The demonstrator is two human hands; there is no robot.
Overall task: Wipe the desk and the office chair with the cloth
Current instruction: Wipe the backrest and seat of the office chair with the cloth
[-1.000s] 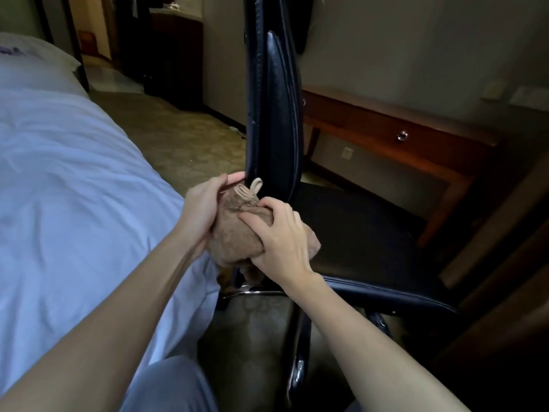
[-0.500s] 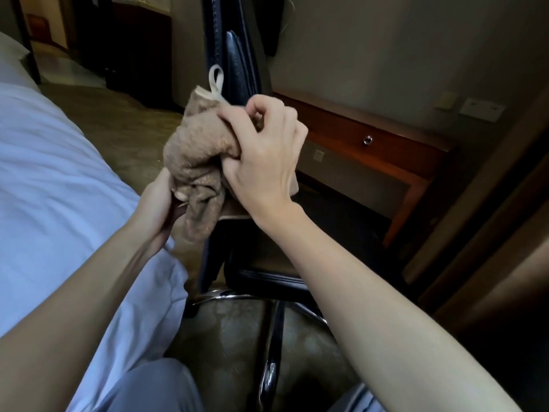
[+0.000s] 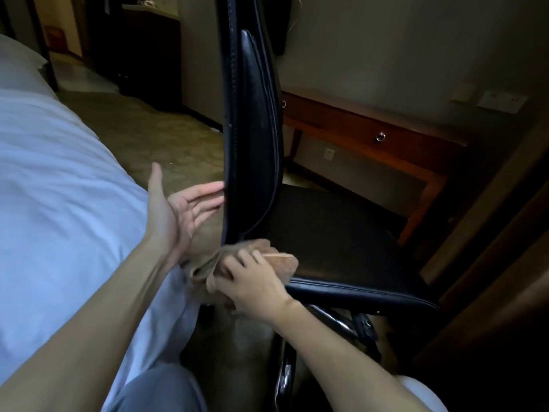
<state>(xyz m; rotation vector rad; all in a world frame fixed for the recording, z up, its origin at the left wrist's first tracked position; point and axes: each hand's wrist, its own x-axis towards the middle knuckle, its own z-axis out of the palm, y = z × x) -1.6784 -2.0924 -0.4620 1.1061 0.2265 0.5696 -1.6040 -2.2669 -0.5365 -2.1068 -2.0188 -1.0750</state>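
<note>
On the chair (image 3: 341,233) sits crumpled brown cloth (image 3: 283,264)

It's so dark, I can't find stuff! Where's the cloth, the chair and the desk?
cloth (image 3: 285,267), head view, bunched right end.
chair (image 3: 255,129), head view, padded backrest.
desk (image 3: 350,127), head view, drawer front.

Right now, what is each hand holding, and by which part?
The right hand grips the bunched brown terry cloth by its middle on the black office chair; left hand open, holds nothing.
</note>
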